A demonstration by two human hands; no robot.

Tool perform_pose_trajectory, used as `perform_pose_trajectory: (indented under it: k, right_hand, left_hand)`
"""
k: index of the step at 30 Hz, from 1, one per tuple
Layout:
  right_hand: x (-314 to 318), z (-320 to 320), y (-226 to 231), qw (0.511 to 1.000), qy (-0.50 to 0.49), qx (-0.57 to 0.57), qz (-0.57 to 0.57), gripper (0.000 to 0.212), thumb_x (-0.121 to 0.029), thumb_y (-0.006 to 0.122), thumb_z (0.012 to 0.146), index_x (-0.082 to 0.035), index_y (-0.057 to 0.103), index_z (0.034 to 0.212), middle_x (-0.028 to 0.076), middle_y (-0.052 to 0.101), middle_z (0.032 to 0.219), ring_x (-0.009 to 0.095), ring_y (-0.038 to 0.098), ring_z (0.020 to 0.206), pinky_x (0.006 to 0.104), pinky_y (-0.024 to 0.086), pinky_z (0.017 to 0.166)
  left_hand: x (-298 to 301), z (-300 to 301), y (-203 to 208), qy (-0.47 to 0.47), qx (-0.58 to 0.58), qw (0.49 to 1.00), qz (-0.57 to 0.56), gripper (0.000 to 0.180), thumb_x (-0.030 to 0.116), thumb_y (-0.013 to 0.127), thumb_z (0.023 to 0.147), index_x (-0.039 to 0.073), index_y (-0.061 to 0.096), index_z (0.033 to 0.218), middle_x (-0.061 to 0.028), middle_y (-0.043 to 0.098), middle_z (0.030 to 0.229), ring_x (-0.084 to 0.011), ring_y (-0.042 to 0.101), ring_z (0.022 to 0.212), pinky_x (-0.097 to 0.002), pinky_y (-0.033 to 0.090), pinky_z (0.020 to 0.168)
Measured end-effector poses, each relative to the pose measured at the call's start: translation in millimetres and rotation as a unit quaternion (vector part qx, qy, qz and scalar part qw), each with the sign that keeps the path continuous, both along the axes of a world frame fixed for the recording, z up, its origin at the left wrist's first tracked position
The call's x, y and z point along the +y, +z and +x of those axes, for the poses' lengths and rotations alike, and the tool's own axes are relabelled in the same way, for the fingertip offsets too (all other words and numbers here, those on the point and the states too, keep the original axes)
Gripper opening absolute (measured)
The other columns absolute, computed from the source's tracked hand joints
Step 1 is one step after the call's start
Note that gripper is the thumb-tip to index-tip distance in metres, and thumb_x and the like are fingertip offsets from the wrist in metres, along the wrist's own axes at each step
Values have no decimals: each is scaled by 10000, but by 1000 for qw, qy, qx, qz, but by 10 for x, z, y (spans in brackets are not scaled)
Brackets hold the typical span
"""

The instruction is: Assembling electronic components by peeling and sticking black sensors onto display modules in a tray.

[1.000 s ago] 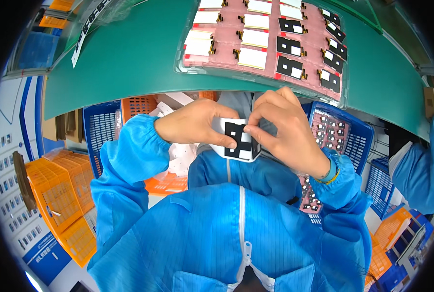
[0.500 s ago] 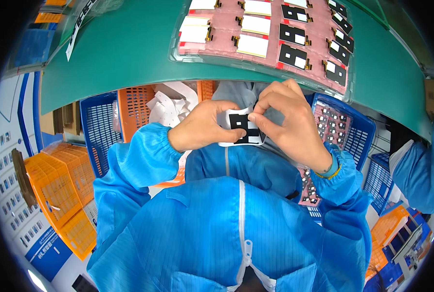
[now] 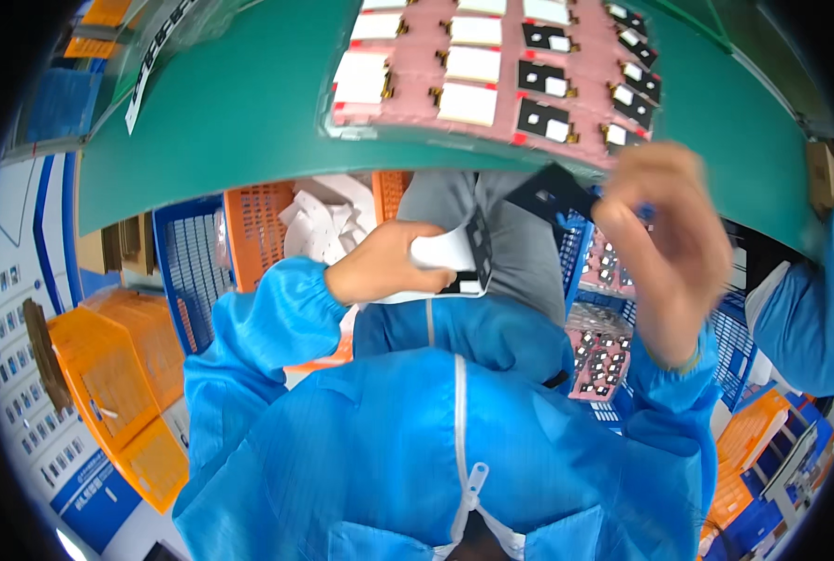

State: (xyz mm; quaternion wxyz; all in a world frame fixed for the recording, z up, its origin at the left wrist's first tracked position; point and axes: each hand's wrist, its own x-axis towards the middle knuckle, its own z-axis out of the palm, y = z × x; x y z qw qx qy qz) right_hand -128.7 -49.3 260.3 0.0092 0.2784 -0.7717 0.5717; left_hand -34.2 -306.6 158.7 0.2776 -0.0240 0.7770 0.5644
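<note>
My left hand (image 3: pixel 384 264) is closed around a curled white backing sheet (image 3: pixel 443 251) that bears black stickers, above my lap. A thin black adhesive sticker (image 3: pixel 550 194) with small cutouts sticks out from my raised right hand (image 3: pixel 665 229), pinched between thumb and finger. That hand is blurred and hovers just off the table's front edge, near the tray's near right corner. On the green table (image 3: pixel 221 122) lies a pink tray (image 3: pixel 415 70) in clear plastic. Rows of small flat panels fill it: white-faced ones (image 3: pixel 467 103) at the left, ones with black stickers (image 3: pixel 543 120) at the right.
Below the table edge stand an orange basket (image 3: pixel 255 224) with crumpled white paper strips (image 3: pixel 328 220) and a blue basket (image 3: pixel 193 252). Stacked pink trays (image 3: pixel 599 360) sit in a blue basket at right. Orange crates (image 3: pixel 108 365) are at far left; another person's blue sleeve (image 3: pixel 800 327) is at far right.
My right hand has moved away from the backing sheet, up and to the right, with a black sticker peeled off. The sheet has tilted and curled in my left hand.
</note>
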Motion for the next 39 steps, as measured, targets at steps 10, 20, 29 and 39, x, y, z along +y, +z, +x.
perform_pose_trajectory:
  k: [10, 20, 29, 39]
  right_hand:
    - [39, -756, -66, 970, 39, -228, -71, 183, -190, 698, 973, -9, 678, 962, -21, 630, 901, 59, 540, 844, 228, 434, 761]
    - [-171, -2078, -271, 976, 66, -155, 140, 318, -315, 737, 927, -19, 674, 831, -19, 571, 718, 66, 492, 701, 257, 400, 601]
    - [-249, -2520, -493, 971, 68, -178, 145, 254, -240, 763, 912, 4, 703, 877, 15, 649, 757, 80, 574, 722, 252, 455, 631]
    - [-296, -2562, -586, 970, 90, -178, 139, 235, -160, 793, 890, 38, 698, 806, 28, 629, 754, 78, 549, 689, 258, 444, 620]
  left_hand:
    - [-83, -752, 1293, -362, 396, 830, -152, 343, 434, 770, 843, 114, 649, 835, -26, 568, 713, -243, 591, 675, -384, 456, 564]
    - [-83, -1753, 912, -164, 551, 759, -306, 200, 266, 766, 790, 83, 709, 846, -67, 665, 873, -274, 603, 777, -392, 499, 669]
    - [39, -2186, 494, -65, 526, 797, -290, 413, 387, 808, 777, 80, 734, 1043, -50, 693, 988, -256, 589, 805, -376, 500, 692]
    - [4, -2239, 462, -99, 481, 818, -301, 506, 373, 830, 726, 98, 726, 1138, -19, 700, 1145, -232, 574, 857, -362, 481, 770]
